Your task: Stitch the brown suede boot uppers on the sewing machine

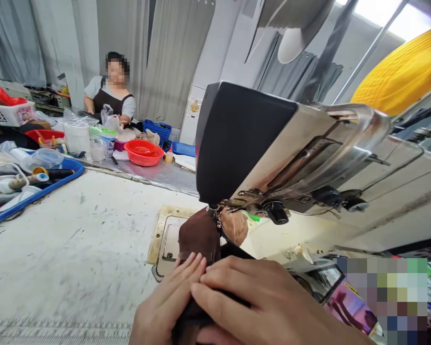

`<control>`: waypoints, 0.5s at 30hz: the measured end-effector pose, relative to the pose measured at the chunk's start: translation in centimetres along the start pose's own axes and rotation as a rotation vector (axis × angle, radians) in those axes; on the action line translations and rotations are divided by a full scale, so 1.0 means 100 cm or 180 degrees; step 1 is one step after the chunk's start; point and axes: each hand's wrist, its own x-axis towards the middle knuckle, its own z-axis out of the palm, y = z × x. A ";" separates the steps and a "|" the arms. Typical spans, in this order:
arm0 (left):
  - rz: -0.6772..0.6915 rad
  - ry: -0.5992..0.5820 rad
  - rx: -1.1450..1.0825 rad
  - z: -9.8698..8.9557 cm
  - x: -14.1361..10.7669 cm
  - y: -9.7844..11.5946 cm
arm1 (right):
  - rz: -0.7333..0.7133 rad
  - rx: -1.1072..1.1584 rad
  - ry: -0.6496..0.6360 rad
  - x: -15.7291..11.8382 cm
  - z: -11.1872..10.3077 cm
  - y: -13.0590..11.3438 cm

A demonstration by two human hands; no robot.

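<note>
The right hand lies flat over the cloth, fingers together, their tips meeting those of the left hand, angled inward, fingers also closed. Beyond, the cloth sits under the machine; uneven pressure from either palm could skew the seam.

Brown fabric partly hidden; tray cut off

Red basket; yellow fabric, perhaps.
</note>
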 end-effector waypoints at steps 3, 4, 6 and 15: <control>0.0431 -0.0350 0.0324 -0.006 0.002 -0.006 | -0.0012 -0.0015 0.0012 -0.005 -0.005 0.000; 0.0518 -0.0369 0.0443 -0.007 0.003 -0.005 | -0.0054 -0.0108 -0.0020 -0.006 -0.007 -0.001; 0.0736 -0.0407 0.0659 -0.009 0.005 -0.001 | -0.0146 -0.0340 -0.0099 -0.005 -0.012 -0.002; 0.1559 -0.0150 0.1547 -0.018 0.009 0.004 | -0.0691 -0.1047 -0.0028 0.003 0.003 -0.017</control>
